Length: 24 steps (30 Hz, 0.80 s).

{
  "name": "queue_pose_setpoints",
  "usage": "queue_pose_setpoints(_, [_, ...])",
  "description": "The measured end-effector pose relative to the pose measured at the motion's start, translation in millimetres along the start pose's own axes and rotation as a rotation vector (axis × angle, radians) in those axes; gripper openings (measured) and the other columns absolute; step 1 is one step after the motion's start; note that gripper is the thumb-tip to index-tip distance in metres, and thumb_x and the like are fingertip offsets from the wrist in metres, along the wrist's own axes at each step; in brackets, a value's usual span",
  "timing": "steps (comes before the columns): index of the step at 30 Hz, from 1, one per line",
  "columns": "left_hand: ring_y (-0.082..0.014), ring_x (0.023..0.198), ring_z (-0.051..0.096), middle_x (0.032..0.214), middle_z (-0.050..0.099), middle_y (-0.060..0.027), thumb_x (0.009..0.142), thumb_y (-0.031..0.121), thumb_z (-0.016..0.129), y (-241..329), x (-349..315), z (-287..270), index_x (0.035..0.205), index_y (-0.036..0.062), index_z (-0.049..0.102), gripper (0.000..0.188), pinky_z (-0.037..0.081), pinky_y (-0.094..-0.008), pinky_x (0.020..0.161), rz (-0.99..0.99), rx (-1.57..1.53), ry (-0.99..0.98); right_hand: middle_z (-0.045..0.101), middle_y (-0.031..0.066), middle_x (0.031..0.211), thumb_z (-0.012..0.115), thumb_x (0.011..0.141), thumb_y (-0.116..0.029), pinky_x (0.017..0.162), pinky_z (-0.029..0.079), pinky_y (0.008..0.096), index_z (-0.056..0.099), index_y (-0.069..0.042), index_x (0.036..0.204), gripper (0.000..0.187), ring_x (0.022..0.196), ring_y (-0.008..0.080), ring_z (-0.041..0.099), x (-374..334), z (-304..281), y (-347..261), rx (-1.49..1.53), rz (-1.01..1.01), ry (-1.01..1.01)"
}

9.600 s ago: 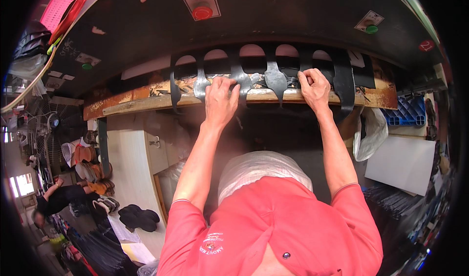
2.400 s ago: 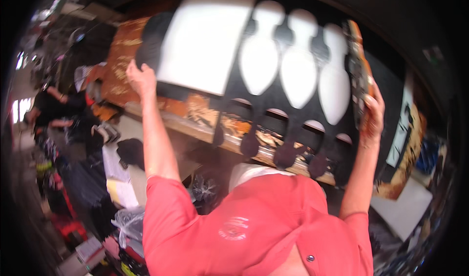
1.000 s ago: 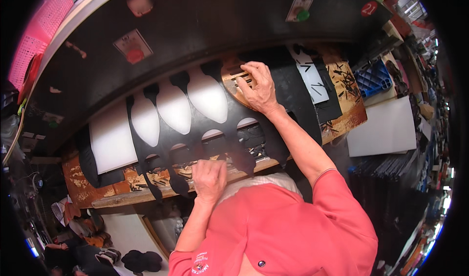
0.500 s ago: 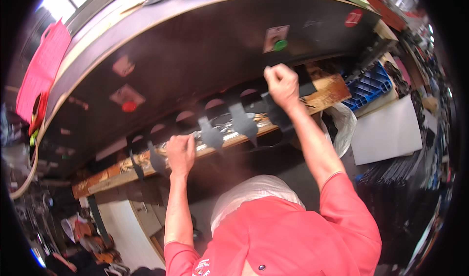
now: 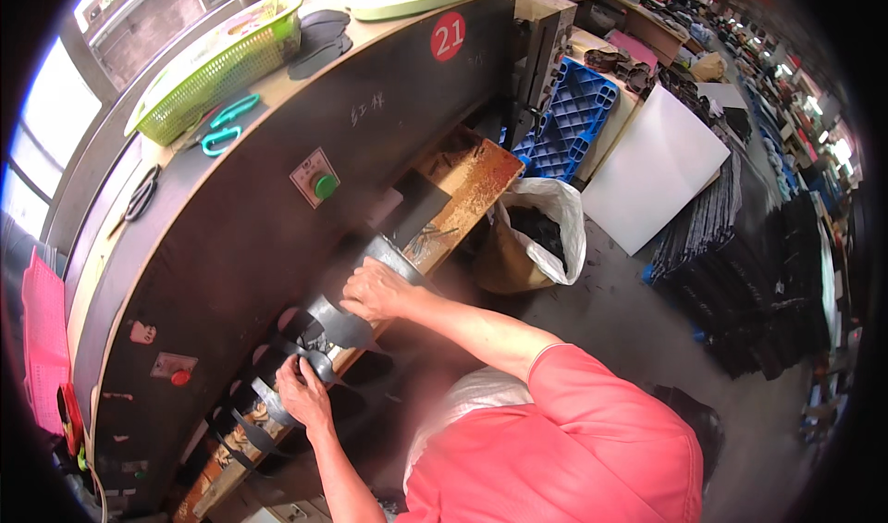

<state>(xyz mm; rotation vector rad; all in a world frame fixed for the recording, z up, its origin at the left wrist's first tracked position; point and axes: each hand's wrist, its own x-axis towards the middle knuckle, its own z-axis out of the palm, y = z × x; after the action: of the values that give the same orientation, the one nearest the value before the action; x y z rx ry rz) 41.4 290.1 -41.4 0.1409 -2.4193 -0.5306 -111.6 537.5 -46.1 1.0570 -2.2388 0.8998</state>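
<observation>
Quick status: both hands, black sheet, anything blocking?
Left hand, right hand: both at cut-out black sheet. Sheet overhangs wooden bench. Dark machine panel hides far side.

A green mesh basket (image 5: 222, 84) rests near teal-handled scissors (image 5: 222, 132). A pink basket (image 5: 46, 324) occupies the far left. A blue plastic pallet (image 5: 575, 116) stands left of a white panel (image 5: 659, 172).

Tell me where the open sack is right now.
The open sack is right of centre in the head view, between the wooden board and large white sheet, just below the blue plastic grid.
</observation>
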Motion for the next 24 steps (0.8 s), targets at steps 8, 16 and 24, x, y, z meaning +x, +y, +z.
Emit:
queue_pose_setpoints(8, [-0.0384,0.100,0.069,0.108,0.072,-0.0190,0.100,0.015,0.071,-14,-4,0,0.118,0.0027,0.071,0.022,0.054,-0.0472,0.090,-0.027,-0.055,-0.017,0.073,0.0082,0.074,0.066,0.094,-0.031,0.078,0.047,0.0473,0.069,-0.012,0.069,0.032,0.077,0.0308,0.071,2,13,9,0.019,-0.026,-0.105])
queue_pose_setpoints(16, [-0.0379,0.091,0.069,0.103,0.072,-0.0183,0.094,0.010,0.076,-17,-3,-5,0.116,0.0020,0.071,0.024,0.054,-0.0478,0.083,-0.071,-0.085,-0.048,0.070,0.0062,0.070,0.076,0.093,-0.020,0.076,0.045,0.0395,0.072,-0.008,0.074,0.022,0.070,0.0264,0.068,2,13,-2,0.114,0.053,-0.077])
queue_pose_setpoints(24, [-0.0402,0.099,0.070,0.106,0.071,-0.0194,0.094,0.011,0.078,-52,-26,-47,0.119,0.0012,0.068,0.029,0.056,-0.0486,0.085,-0.169,-0.196,-0.284,0.064,0.0032,0.069,0.079,0.096,-0.015,0.058,0.043,0.0296,0.076,-0.002,0.084,0.019,0.062,0.0098,0.056,5,48,-57,0.368,0.535,-0.055])
